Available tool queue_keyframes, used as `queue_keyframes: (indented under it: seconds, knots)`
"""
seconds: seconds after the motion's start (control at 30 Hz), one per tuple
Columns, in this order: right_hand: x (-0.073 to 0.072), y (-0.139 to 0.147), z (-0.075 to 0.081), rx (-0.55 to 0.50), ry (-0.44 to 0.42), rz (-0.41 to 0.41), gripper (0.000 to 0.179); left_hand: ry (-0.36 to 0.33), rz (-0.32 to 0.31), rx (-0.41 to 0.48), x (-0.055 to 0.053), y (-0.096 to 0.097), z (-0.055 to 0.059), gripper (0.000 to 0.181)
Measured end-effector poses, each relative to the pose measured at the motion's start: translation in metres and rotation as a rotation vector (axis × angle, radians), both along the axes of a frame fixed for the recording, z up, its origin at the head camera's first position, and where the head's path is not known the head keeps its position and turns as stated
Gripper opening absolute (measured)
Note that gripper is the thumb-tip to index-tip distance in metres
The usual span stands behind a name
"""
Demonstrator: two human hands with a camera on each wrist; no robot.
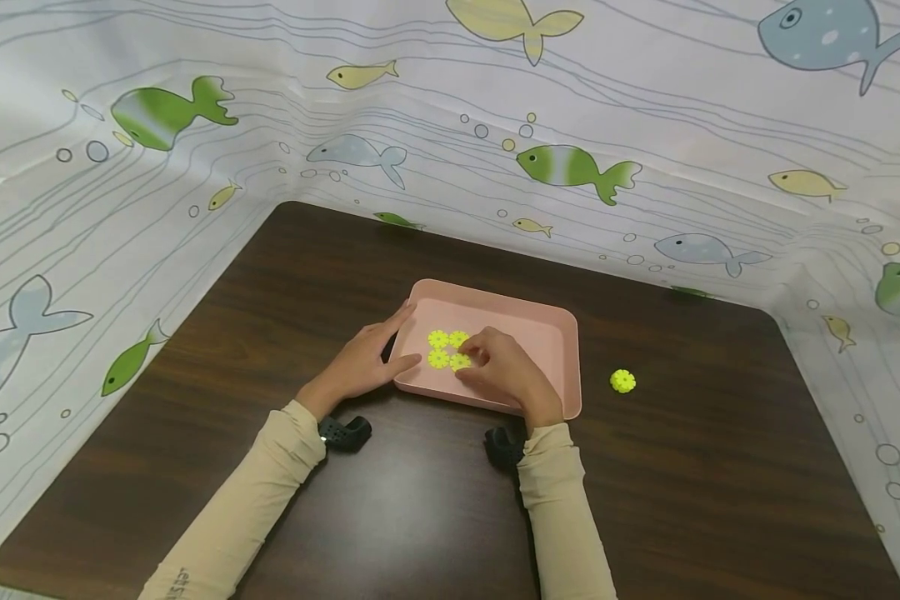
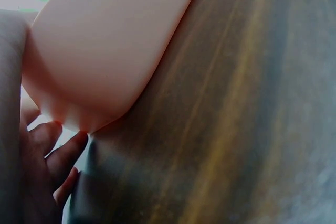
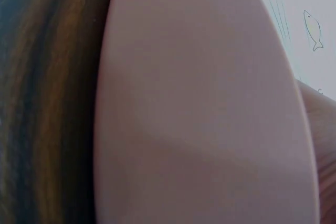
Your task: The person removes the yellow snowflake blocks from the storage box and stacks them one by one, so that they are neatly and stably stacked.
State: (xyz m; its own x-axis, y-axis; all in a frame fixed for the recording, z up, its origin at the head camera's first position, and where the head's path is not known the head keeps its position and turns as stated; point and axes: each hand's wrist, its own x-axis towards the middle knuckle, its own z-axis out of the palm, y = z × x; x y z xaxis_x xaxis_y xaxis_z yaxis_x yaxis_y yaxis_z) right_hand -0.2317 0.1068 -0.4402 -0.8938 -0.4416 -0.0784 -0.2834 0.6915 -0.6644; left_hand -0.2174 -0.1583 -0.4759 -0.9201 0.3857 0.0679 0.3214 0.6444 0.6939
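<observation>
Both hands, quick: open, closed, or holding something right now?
Left hand: open, touching the pink tray.
Right hand: curled over the yellow flower pieces; can't tell whether it holds one.

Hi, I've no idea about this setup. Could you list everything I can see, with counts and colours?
Wood-grain table: 1, dark brown, beneath the work
Fish-print covering: count unclear, white with green, blue and yellow fish, behind and beside the table
Shallow rectangular tray: 1, pink, on the table
Flat flower-shaped pieces: 4 visible, bright yellow-green, clustered inside the tray
Small lumpy object: 1, bright yellow-green, on the table right of the tray
Wrist-worn devices: 2, black, one per wrist
Long sleeves: 2, beige, on both forearms
Left hand: 1, bare, touching the tray's left side
Right hand: 1, bare, fingers at the right-hand pieces
</observation>
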Motion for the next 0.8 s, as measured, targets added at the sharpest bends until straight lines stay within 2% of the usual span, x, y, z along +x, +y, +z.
queue_keyframes:
  seconds: [0.27,0.6,0.8]
  knots:
    - [0.003,-0.001,0.001,-0.016,0.004,0.054,0.03,0.012,-0.008,0.005,0.0,0.0,0.001,0.086]
    - [0.003,0.002,0.001,-0.004,0.01,0.049,0.035,0.015,-0.008,0.006,0.002,0.0,0.003,0.086]
    - [0.002,0.011,0.002,-0.033,0.071,0.048,0.033,0.019,-0.012,0.012,0.001,0.0,0.001,0.086]
